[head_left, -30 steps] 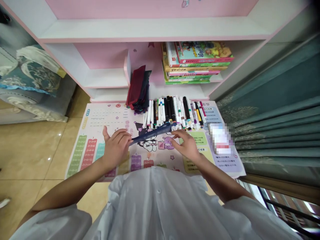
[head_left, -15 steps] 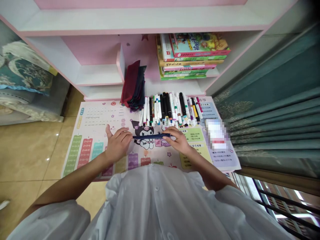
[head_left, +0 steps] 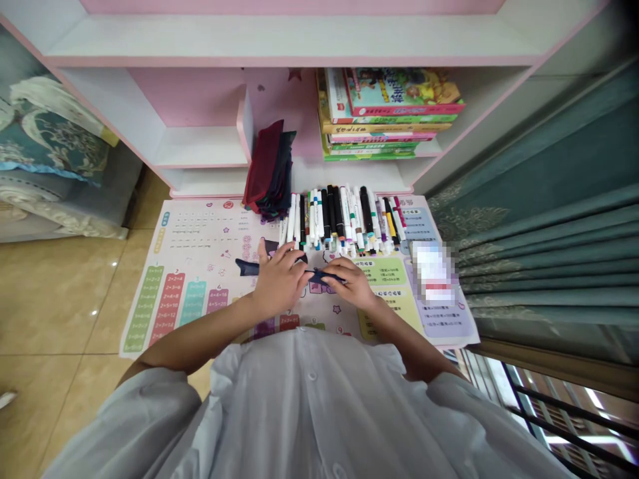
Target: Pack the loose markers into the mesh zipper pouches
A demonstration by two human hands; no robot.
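A dark navy zip pouch (head_left: 247, 268), flat and narrow from above, lies across the middle of the desk mat. My right hand (head_left: 353, 283) pinches its right end between thumb and fingers. Over its middle, my left hand (head_left: 279, 282) has closed fingers near the right hand's fingertips; the pouch's left end sticks out beyond it. Just past both hands lies a row of markers (head_left: 333, 216), with white, black and a few coloured barrels. Left of the markers leans a stack of dark red and navy pouches (head_left: 267, 166).
A printed desk mat (head_left: 194, 239) covers the desk. Books (head_left: 387, 126) are piled under the pink and white shelf (head_left: 294, 46). At the right lies a blurred phone-like object (head_left: 434, 269), close to the green curtain (head_left: 539, 246).
My left hand has slid right along the pouch, from its left end to near my right hand. The pouch's left end now shows free. My right hand stays about where it was.
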